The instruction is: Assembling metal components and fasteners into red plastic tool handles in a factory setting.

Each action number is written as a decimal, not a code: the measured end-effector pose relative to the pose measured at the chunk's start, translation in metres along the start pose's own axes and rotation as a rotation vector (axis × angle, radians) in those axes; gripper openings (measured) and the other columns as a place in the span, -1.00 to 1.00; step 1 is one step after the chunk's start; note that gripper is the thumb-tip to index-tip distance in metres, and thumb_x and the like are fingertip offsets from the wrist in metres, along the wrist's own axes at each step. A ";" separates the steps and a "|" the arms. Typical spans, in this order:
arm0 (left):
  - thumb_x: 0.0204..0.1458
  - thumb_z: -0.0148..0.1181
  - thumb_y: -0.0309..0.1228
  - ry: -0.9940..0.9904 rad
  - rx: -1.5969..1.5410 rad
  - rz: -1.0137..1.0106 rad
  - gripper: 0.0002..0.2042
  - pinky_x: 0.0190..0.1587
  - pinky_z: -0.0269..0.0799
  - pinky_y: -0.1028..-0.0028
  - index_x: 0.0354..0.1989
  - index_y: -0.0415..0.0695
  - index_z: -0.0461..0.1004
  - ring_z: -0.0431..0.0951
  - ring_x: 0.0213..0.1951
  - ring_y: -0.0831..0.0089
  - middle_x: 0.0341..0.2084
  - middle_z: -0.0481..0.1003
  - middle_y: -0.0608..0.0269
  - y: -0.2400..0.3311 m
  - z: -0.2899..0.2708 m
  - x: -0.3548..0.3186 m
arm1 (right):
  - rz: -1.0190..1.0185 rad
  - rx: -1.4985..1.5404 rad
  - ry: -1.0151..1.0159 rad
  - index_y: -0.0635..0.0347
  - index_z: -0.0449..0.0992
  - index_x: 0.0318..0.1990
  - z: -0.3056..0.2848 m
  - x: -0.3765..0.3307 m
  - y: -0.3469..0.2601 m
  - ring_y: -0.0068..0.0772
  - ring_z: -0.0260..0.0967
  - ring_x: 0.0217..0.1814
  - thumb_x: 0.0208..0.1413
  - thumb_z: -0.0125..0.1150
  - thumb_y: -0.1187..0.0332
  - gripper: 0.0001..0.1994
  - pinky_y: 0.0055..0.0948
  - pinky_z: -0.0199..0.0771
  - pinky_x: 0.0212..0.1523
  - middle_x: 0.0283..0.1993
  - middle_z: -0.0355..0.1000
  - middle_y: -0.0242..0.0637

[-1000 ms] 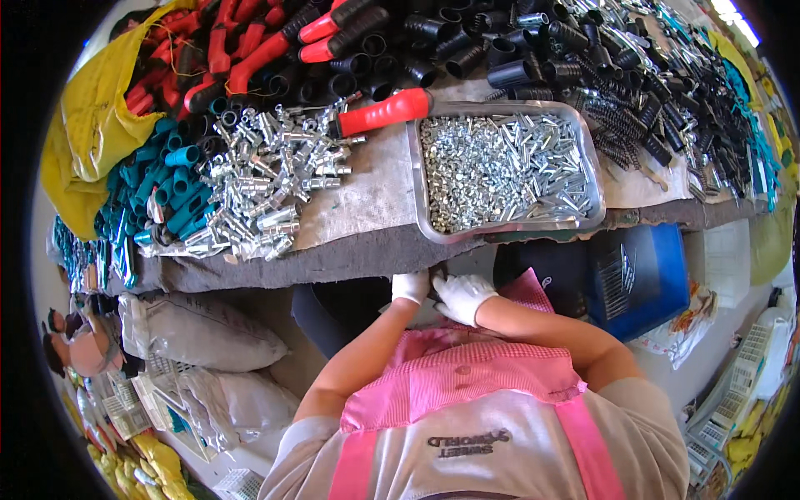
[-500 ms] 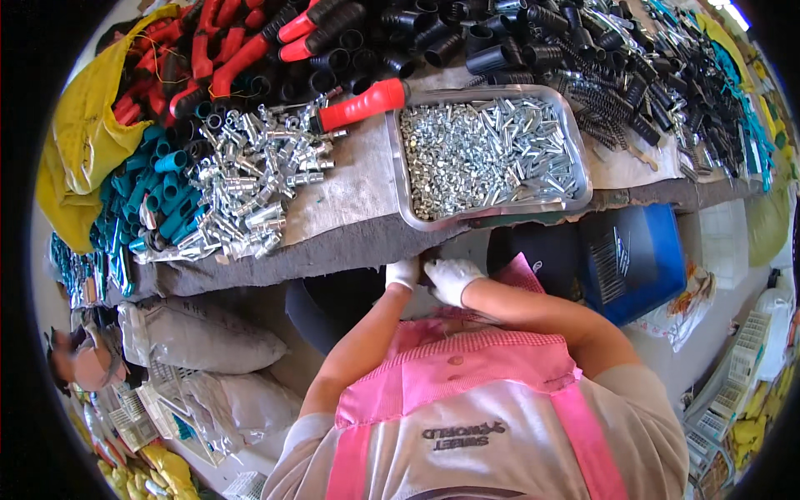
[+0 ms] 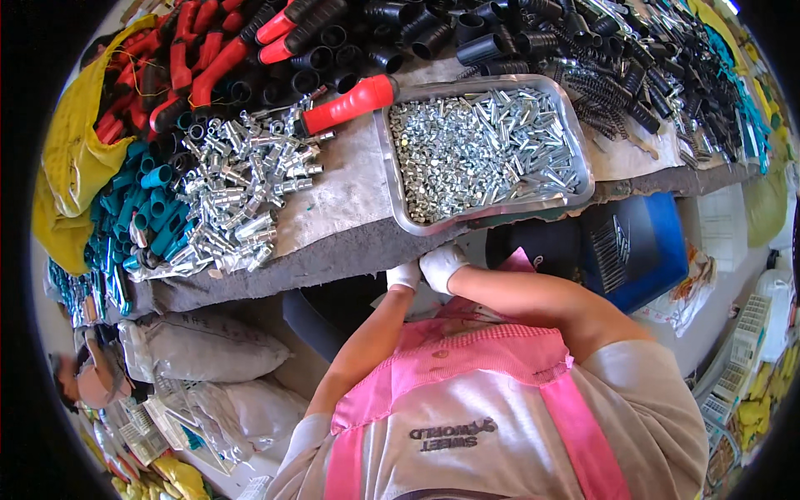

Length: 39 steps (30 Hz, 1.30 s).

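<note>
Both of my hands, in white gloves, are close together at the front edge of the workbench (image 3: 350, 257). My left hand (image 3: 403, 275) reaches in under the edge and its fingers are hidden. Beside it on the right is my right hand (image 3: 442, 267), its back showing and its fingertips out of sight under the edge. What they touch, if anything, does not show. Just above them on the bench stands a clear plastic tray (image 3: 397, 204) full of small silvery metal pins and sleeves.
Left of the tray lie a red-and-black handle (image 3: 350, 104), a heap of silvery metal fittings (image 3: 237, 183) and teal tubes (image 3: 154, 204). Black tubes and springs (image 3: 600, 100) cover the back right. A blue bin (image 3: 667, 250) holding metal rods is below the bench. White sacks (image 3: 204, 346) lie at left.
My right hand has shifted slightly left and up, closer to my left hand, and its fingers have gone further out of sight. The left hand stays nearly in place; the view has tilted slightly.
</note>
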<state>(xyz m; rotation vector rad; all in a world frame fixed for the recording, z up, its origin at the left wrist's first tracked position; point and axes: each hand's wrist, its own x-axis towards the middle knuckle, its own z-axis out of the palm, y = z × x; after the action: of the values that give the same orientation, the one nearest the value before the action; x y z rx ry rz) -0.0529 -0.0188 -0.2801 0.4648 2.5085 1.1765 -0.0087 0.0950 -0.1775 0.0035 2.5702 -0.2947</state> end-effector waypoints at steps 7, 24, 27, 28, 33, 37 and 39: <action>0.06 -0.08 -0.28 -0.021 -0.022 -0.154 -0.67 0.00 0.29 0.25 -0.14 -0.26 0.46 0.39 -0.02 -0.06 -0.16 0.45 -0.17 0.047 -0.026 -0.006 | -0.059 0.020 -0.003 0.17 0.58 -0.39 -0.005 -0.012 0.000 -0.15 0.51 -0.30 -0.09 0.01 0.33 -0.78 -0.16 0.49 -0.32 -0.34 0.53 -0.12; 0.11 -0.08 -0.41 -0.058 -0.217 -0.308 -0.72 -0.08 0.33 0.39 -0.08 -0.32 0.41 0.50 -0.13 0.22 -0.12 0.48 -0.03 0.008 -0.014 -0.005 | -0.097 0.172 -0.133 0.24 0.56 -0.32 -0.019 -0.016 -0.008 -0.06 0.48 -0.22 -0.15 0.14 0.25 -0.72 -0.18 0.47 -0.19 -0.28 0.50 -0.02; 0.06 -0.01 -0.32 -0.016 0.111 0.041 -0.71 -0.07 0.33 0.27 -0.15 -0.26 0.45 0.40 -0.03 -0.03 -0.17 0.44 -0.20 -0.005 -0.004 0.001 | 0.013 0.218 -0.004 0.20 0.57 -0.36 0.022 -0.001 -0.010 -0.06 0.49 -0.25 -0.11 0.05 0.31 -0.77 -0.15 0.47 -0.21 -0.30 0.50 -0.03; 0.05 -0.02 -0.33 0.036 0.118 0.033 -0.72 -0.05 0.32 0.24 -0.15 -0.24 0.46 0.38 -0.03 -0.07 -0.16 0.44 -0.17 -0.006 -0.001 0.003 | 0.078 0.240 0.036 0.18 0.57 -0.36 0.033 0.000 -0.012 -0.07 0.50 -0.27 -0.10 0.02 0.32 -0.77 -0.14 0.48 -0.22 -0.30 0.51 -0.04; 0.06 0.00 -0.34 -0.081 -0.015 -0.284 -0.71 -0.07 0.34 0.33 -0.13 -0.26 0.45 0.43 -0.06 -0.02 -0.18 0.46 -0.18 0.013 -0.016 -0.002 | 0.022 0.232 -0.113 0.21 0.56 -0.28 -0.004 -0.016 -0.015 -0.07 0.48 -0.18 -0.09 0.07 0.29 -0.74 -0.17 0.47 -0.16 -0.22 0.49 -0.02; 0.06 -0.02 -0.26 -0.028 -0.089 -0.218 -0.67 -0.09 0.34 0.26 -0.17 -0.27 0.46 0.45 -0.10 -0.01 -0.21 0.47 -0.16 0.015 -0.020 -0.006 | -0.026 0.219 -0.151 0.21 0.56 -0.27 -0.028 -0.028 -0.017 -0.06 0.46 -0.15 -0.10 0.11 0.28 -0.73 -0.18 0.46 -0.13 -0.21 0.48 0.00; 0.05 -0.01 -0.33 -0.071 -0.074 -0.310 -0.71 -0.10 0.37 0.29 -0.14 -0.24 0.46 0.46 -0.10 -0.03 -0.23 0.48 -0.16 0.002 0.002 -0.003 | 0.075 0.251 -0.113 0.19 0.56 -0.27 0.016 -0.014 -0.011 -0.03 0.46 -0.14 -0.08 0.05 0.30 -0.74 -0.15 0.45 -0.13 -0.21 0.48 0.01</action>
<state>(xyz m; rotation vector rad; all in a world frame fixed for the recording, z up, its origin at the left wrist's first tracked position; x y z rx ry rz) -0.0490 -0.0175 -0.2798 0.0909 2.3601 1.1047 0.0105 0.0812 -0.1812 0.1697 2.3990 -0.5697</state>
